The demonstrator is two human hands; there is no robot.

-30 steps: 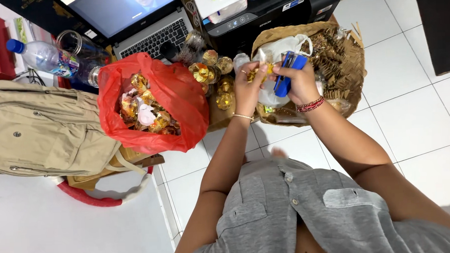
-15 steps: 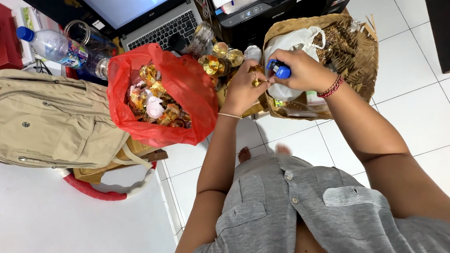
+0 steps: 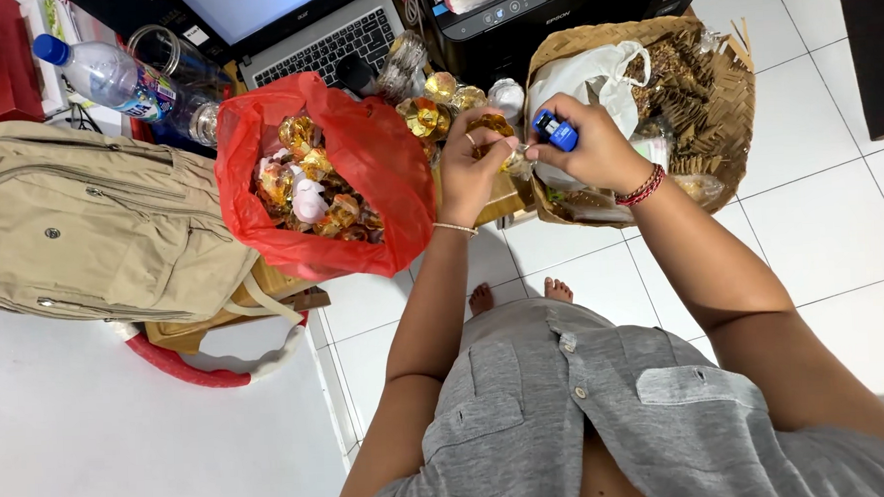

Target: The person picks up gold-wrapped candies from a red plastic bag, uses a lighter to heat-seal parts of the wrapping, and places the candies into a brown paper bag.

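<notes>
**Both hands on a gold-wrapped piece, blue stapler in the right**

Head view:
- Left hand (image 3: 474, 169) pinches a small gold foil-wrapped piece (image 3: 497, 129) at the fingertips, held above the low table edge, between the red bag and the basket.
- Right hand (image 3: 595, 150) is clenched around a blue stapler (image 3: 555, 130); stapler nose touches the gold piece. Red bead bracelet on that wrist.
- Red plastic bag (image 3: 381, 182), mouth open, left of the hands: full of gold, amber and pale pink wrapped pieces.
- More gold wrapped pieces (image 3: 427, 112) loose just behind the left hand.
- Woven tray basket (image 3: 741, 120) under and right of the right hand: holds a white plastic bag (image 3: 583, 77) and folded brown leaf bits.
- Clear water bottle (image 3: 113, 79), blue cap, coloured label band, lying top left beside a glass jar (image 3: 176, 67).
- Laptop (image 3: 297, 33) open behind the red bag; black printer (image 3: 542, 15) behind the basket.
- Beige backpack (image 3: 89, 231) at left, flat on a white surface.
- Bare feet on white floor tiles below the hands.
</notes>
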